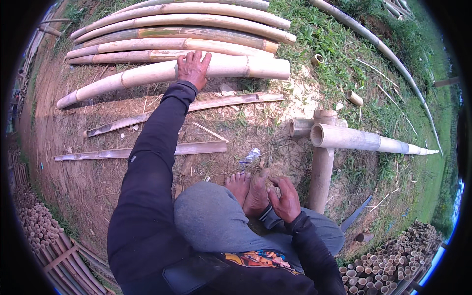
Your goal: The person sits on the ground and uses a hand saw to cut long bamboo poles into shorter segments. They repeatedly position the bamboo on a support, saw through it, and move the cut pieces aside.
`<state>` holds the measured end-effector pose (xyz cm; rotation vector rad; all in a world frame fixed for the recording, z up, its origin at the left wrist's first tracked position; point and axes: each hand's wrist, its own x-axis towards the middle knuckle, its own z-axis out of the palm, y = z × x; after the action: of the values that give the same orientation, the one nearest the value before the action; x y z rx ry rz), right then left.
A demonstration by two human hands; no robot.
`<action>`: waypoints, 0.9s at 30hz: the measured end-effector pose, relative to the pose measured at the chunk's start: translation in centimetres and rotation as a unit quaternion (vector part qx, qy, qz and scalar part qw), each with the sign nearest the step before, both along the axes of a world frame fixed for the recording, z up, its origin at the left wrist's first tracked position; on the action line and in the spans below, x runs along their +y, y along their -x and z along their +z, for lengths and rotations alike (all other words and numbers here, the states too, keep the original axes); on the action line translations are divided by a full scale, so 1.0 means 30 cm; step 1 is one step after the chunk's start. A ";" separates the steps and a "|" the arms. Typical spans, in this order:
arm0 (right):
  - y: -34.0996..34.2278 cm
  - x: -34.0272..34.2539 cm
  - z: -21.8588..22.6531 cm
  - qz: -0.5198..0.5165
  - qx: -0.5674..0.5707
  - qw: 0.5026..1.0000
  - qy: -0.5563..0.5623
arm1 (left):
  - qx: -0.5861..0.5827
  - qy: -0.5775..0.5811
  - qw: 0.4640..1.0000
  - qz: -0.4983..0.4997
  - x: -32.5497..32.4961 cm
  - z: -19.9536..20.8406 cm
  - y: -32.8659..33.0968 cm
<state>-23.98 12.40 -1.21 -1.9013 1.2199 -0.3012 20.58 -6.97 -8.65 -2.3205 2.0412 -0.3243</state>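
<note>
My left arm reaches far forward, and my left hand lies across a thick pale bamboo pole, its fingers curled over the far side. That pole rests on the ground, nearest to me in a row of bamboo poles. Close to my bare feet, my right hand hangs with fingers bent and apart, holding nothing. Just right of it stands an upright bamboo post. Another bamboo pole lies across the post's upper part, its cut end toward me.
Two split bamboo strips lie between my feet and the poles. A flat blue-grey blade is on the ground beside my right knee. Short bamboo offcuts sit in the grass. Stacked bamboo fills both lower corners.
</note>
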 end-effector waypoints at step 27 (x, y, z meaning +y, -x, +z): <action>-0.387 -0.616 -0.264 0.197 0.263 0.906 0.266 | 0.688 0.416 0.319 0.502 0.580 -0.257 -0.247</action>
<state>-12.37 -6.07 -9.12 -2.7796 1.1095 0.1315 28.00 10.43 -16.36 1.4387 0.4390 -0.4794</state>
